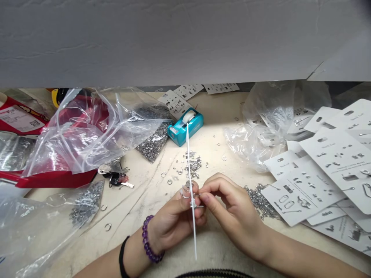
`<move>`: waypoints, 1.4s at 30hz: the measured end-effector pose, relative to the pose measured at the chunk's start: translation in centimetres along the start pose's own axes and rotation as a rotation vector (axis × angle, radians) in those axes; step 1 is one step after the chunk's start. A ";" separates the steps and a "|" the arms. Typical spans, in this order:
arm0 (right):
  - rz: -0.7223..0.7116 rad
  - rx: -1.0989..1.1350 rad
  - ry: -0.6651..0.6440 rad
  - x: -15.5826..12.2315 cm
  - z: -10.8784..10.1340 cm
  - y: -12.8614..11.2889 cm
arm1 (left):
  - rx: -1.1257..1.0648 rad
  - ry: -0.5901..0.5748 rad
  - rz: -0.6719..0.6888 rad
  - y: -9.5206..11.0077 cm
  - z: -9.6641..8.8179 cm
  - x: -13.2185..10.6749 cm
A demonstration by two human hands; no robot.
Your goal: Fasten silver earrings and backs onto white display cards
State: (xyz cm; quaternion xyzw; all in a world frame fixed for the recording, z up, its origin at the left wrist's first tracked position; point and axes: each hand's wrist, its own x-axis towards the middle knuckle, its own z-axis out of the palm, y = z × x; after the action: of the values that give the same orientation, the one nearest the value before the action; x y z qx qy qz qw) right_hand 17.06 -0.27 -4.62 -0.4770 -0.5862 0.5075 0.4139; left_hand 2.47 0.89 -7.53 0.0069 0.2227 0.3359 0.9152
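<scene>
My left hand (171, 222) and my right hand (234, 216) meet low in the middle of the bench. Between their fingertips is a small metal jewellery part (197, 200), too small to make out in detail. Both hands pinch it. A thin white straight strip (190, 185) runs upright across the view in front of my fingers. Just above my hands lies a scatter of small metal rings (193, 165). A purple bead bracelet (149, 239) and a black wristband (122, 256) circle my left wrist.
A teal tape dispenser (185, 126) stands at the back. Printed white jewellery cards (304, 189) overlap at the right beside a heap of metal pieces (261, 202). Plastic bags (78, 131), keys (117, 179) and a red tray (55, 179) lie left, beneath a low grey overhang (174, 42).
</scene>
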 end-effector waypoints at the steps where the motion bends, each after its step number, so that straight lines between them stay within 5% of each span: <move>1: -0.015 -0.017 -0.002 0.0 0.0 0.0 | 0.002 0.003 0.004 0.0 0.1 0.0; 9: -0.211 -0.193 0.027 0.0 -0.3 0.2 | -0.004 0.059 0.007 -0.2 0.8 0.0; 20: -0.099 -0.098 0.029 -0.2 0.1 0.3 | -0.067 0.000 0.011 -0.1 0.5 -0.1; 42: -0.117 -0.100 0.022 -0.2 0.0 0.3 | -0.071 0.020 -0.031 0.0 0.5 -0.1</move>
State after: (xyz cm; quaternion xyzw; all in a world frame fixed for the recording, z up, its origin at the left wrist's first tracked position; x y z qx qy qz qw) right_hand 17.14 -0.43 -4.96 -0.4676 -0.6331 0.4470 0.4250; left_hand 2.61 0.94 -7.04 -0.0326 0.2196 0.3294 0.9177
